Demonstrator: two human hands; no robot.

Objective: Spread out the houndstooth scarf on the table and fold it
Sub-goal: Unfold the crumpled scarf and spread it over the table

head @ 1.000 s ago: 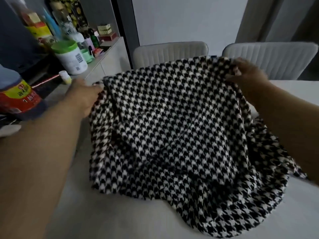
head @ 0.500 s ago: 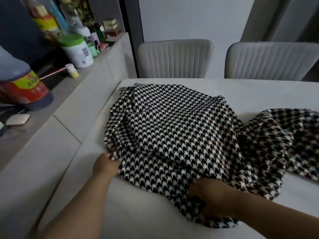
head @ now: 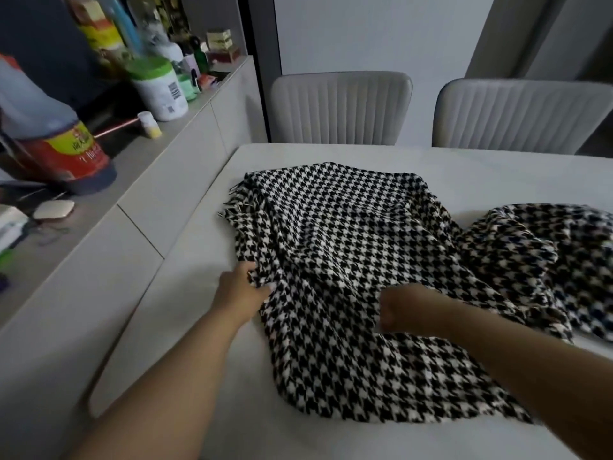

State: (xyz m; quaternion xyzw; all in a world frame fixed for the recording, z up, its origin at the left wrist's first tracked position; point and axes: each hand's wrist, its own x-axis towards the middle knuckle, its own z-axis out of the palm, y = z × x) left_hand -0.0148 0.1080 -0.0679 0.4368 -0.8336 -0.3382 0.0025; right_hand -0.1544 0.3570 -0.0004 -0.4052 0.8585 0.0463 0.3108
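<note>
The black-and-white houndstooth scarf (head: 345, 247) lies across the white table (head: 497, 171), partly flattened at the left with a fringed end at the far left, and bunched in a heap at the right edge. My left hand (head: 242, 287) pinches the scarf's left edge. My right hand (head: 408, 308) is curled in a fist over the middle of the cloth; its fingers are turned away, so I cannot see whether they hold fabric.
Two pale ribbed chairs (head: 341, 107) (head: 520, 114) stand behind the table. A sideboard (head: 139, 194) runs along the left, crowded with a large dark bottle (head: 56, 137), a white tub with a green lid (head: 159, 88) and several small items.
The scarf, held up in the air a second ago, now lies on the table. Both hands shifted to its near side and the cloth has been drawn toward me, lying longer and flatter.
</note>
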